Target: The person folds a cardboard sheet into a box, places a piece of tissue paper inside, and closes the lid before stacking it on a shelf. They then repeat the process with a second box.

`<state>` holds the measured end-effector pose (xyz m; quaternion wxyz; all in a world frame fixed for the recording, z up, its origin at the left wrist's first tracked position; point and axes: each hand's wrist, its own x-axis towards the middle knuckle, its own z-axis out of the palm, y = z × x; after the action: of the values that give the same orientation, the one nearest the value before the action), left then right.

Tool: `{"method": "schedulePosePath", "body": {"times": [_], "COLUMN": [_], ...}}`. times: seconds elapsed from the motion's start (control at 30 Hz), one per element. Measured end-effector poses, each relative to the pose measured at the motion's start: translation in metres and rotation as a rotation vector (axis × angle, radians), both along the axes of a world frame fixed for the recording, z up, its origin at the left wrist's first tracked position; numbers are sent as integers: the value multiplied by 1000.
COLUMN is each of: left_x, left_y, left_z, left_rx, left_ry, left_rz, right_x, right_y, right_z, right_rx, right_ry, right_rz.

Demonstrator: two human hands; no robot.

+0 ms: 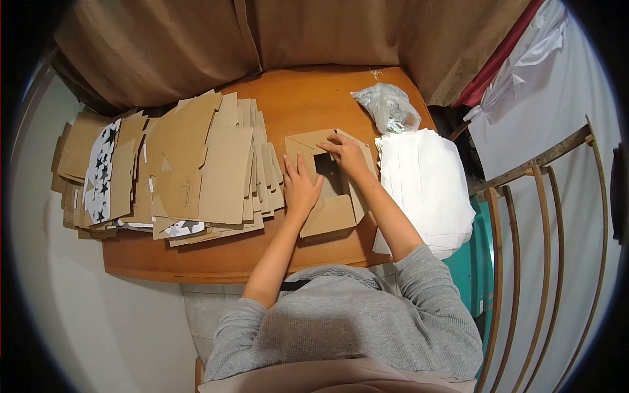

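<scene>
A brown cardboard box (329, 218), partly folded up, lies on the table in front of me with a dark opening in its middle. My left hand (302, 188) rests against the box's left side, its fingers stretched out and apart. At the far side of the box, my right hand (347, 154) has its thumb and fingers bent around the edge of a flap. Part of the far flaps is hidden under the right hand.
Stacks of flat cardboard pieces (226, 147) cover the table's left side, with a star-patterned piece (102, 171) among them. To the right sit a pile of white sheets (422, 190) and a clear plastic bag (388, 108). A wooden rack (540, 196) stands beyond the table's right edge.
</scene>
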<state>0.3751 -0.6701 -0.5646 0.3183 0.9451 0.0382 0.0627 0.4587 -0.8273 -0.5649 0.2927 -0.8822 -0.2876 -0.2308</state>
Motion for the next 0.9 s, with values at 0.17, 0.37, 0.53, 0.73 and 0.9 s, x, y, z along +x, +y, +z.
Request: {"method": "schedulePosePath", "body": {"times": [0.17, 0.37, 0.53, 0.73, 0.9], "left_x": [2, 3, 2, -1, 0], "left_y": [3, 6, -1, -3, -3], "left_z": [-12, -18, -12, -2, -9], "left_rx": [5, -61, 73, 106, 154], "left_ry": [-88, -182, -129, -55, -105], "left_rz": [2, -21, 6, -24, -12], "right_x": [3, 1, -15, -21, -34], "right_y": [-1, 1, 11, 13, 16], "right_z": [-9, -13, -4, -1, 3], "right_rx": [35, 4, -131, -104, -168], "right_ry": [101, 82, 6, 2, 25], "right_rz": [-7, -23, -75, -95, -142]}}
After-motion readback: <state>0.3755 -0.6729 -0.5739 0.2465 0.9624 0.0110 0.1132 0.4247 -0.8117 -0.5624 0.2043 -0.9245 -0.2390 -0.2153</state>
